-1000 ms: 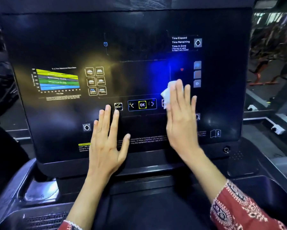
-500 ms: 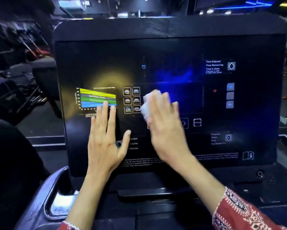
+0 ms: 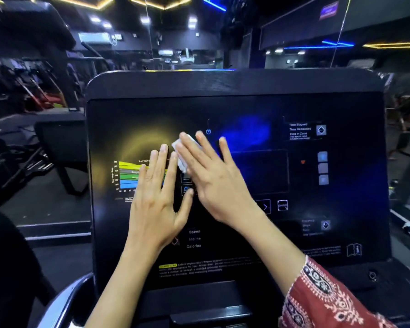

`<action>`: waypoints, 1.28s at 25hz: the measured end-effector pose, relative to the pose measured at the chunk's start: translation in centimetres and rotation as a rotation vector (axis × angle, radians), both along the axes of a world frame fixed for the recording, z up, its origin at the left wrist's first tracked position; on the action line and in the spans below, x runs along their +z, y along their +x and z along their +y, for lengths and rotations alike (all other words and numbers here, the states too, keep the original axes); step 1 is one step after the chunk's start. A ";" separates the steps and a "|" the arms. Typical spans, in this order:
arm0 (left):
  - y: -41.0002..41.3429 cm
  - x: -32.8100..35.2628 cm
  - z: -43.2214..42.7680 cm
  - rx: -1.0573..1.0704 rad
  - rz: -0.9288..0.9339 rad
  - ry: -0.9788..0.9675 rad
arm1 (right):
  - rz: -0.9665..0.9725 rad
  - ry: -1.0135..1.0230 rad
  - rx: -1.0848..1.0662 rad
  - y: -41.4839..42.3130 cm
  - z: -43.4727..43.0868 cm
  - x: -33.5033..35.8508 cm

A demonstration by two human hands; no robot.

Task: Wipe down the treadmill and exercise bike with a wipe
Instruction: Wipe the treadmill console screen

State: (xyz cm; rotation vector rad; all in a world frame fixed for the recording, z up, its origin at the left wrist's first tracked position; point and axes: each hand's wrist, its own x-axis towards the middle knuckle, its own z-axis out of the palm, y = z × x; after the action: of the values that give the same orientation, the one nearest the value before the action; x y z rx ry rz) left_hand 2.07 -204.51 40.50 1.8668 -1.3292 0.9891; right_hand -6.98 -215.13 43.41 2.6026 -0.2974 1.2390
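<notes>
Since a second ago the right hand [image 3: 213, 183] has swept the wipe [image 3: 182, 153] up and to the left across the treadmill console [image 3: 246, 107], from beside the arrow buttons to a spot just above the coloured chart [image 3: 127, 176]. The left hand [image 3: 156, 202] has also slid higher, so its fingers now cover the chart's right part. The right hand lies flat with its fingers straight and slightly spread, pressing the white wipe against the dark glossy panel. Only a crumpled edge of the wipe shows, sticking out past the index finger on the side toward the left hand. The left hand is likewise flat and released, palm on the panel, thumb out to the side and holding nothing. Its fingertips are just beside the wipe (whether they touch it cannot be told). The two hands sit close together near the panel's middle, the right one angled up and leftward. A red patterned sleeve [image 3: 324, 297] covers the right forearm. Below the hands, printed labels [image 3: 194, 239] read Speed, Incline and Calories.
</notes>
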 end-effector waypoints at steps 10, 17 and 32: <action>-2.4 1.0 -3.4 -0.038 -0.050 0.007 | -0.163 0.199 -0.090 -5.6 -4.6 -1.3; -3.4 3.0 -6.1 -0.023 -0.058 -0.019 | -0.153 -0.046 -0.118 -4.0 -9.2 5.3; -8.0 -0.7 -7.1 -0.095 -0.066 0.034 | -0.369 0.362 -0.360 -13.9 -10.4 -3.5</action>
State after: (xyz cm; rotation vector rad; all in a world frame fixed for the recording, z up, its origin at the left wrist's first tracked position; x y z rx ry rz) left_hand -5.91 -211.62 39.79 1.7917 -1.4678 0.9919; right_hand -20.90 -225.54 39.90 2.4118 -1.0980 1.6369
